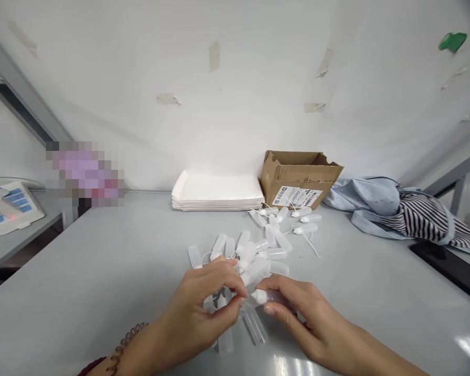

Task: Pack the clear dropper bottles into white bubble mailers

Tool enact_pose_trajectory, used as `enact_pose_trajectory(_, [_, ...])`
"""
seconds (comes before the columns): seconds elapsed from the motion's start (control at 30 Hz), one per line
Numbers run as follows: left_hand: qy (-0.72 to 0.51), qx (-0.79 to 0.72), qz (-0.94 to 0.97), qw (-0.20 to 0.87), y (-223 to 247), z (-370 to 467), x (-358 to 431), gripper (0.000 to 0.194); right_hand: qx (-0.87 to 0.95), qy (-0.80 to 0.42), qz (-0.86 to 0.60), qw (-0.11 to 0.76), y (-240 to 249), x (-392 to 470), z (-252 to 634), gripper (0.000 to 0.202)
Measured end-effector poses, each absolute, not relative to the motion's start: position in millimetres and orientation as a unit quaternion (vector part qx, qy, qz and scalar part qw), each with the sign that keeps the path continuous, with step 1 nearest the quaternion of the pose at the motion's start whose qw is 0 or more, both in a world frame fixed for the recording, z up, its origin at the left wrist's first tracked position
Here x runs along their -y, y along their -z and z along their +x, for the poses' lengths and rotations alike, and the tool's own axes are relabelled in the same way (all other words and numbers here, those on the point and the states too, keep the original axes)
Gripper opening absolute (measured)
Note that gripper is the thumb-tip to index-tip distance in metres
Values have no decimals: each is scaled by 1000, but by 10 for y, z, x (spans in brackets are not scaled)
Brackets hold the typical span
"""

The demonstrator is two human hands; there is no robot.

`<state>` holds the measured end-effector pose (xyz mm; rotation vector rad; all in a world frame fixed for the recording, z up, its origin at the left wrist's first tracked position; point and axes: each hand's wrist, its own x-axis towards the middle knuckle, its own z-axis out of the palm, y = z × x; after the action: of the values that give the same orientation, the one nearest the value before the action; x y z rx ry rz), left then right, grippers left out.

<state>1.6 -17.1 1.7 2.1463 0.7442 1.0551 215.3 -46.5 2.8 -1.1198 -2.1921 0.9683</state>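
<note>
My right hand (297, 308) is closed around a small translucent dropper bottle (260, 296), its white cap and pointed tip facing left. Close to that tip, my left hand (215, 297) pinches with thumb and forefinger. What lies in the pinch, if anything, is too small to make out. A loose heap of similar dropper bottles (274, 254) spreads in front of and beneath both hands, some with thin white strings or straps. One clear bottle (254, 326) lies below the gap between my hands. The left palm and fingers hide part of the heap.
A stack of white padded envelopes (219, 194) lies by the wall. Right of it stands an open cardboard box (301, 177) with a label. Farther right are a light blue cloth bag (366, 201) and a black phone-like object (450, 269). A device (13, 206) sits on the left table.
</note>
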Motion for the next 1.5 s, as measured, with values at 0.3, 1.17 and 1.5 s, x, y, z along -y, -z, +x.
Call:
enact_pose_trajectory(0.3, [-383, -334, 788, 346, -52, -16, 176, 8, 791, -331, -432, 280, -55, 463, 2145, 18])
enact_pose_trajectory(1.17, [-405, -281, 802, 336, 18, 68, 242, 15, 823, -352, -384, 226, -50, 504, 2157, 18])
enact_pose_trajectory(1.5, [-408, -317, 786, 341, -79, -8, 181, 12, 796, -319, -408, 313, -98, 457, 2162, 15])
